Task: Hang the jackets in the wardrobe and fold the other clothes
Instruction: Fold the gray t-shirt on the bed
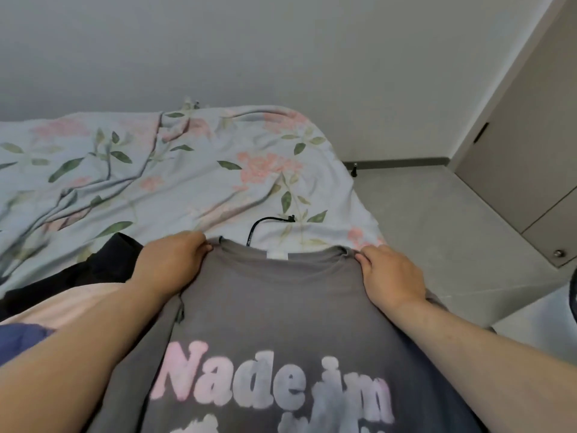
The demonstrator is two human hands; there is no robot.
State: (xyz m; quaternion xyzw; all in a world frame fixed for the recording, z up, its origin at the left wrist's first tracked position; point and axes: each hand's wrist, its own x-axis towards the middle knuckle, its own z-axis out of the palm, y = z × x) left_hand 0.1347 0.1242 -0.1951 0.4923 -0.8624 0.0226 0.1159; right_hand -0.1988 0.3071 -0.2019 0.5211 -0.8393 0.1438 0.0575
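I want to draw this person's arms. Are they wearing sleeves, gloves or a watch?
No. Both arms are bare as far as the picture shows, with no sleeves in view. The left hand and the right hand have no gloves, and no watch, bracelet or ring shows.

Grey T-shirt (pixel 281 307) with pink-and-white lettering, low in the frame; pale blue bedsheet (pixel 175 170) with pink flowers, green leaves, upper left.
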